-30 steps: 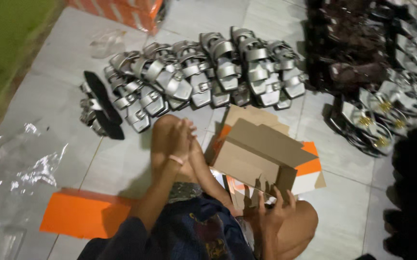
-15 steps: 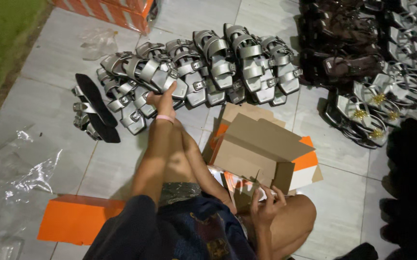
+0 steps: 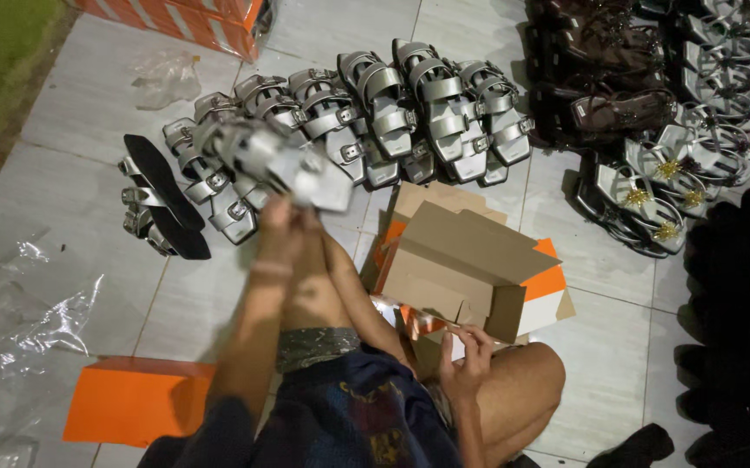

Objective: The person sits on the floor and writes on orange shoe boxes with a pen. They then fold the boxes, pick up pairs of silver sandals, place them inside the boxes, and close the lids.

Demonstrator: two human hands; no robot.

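Your left hand is closed around a silver strappy sandal with a thick sole and small metal buckles, lifted off the floor and blurred, so its finer detail is hard to read; it hangs above the near end of the row of matching silver sandals lined up on the pale grey floor tiles. The sandal's broad metallic straps catch the light and its toe end points right, towards the row. Your right hand is low beside your knee, fingers curled and pinching the lower edge of the open orange and brown cardboard shoebox, whose flaps stand up in front of you. A flat orange box lid lies on the tiles by your left side, crumpled clear plastic wrapping further left. One sandal with its black sole turned up rests at the left end of the row.
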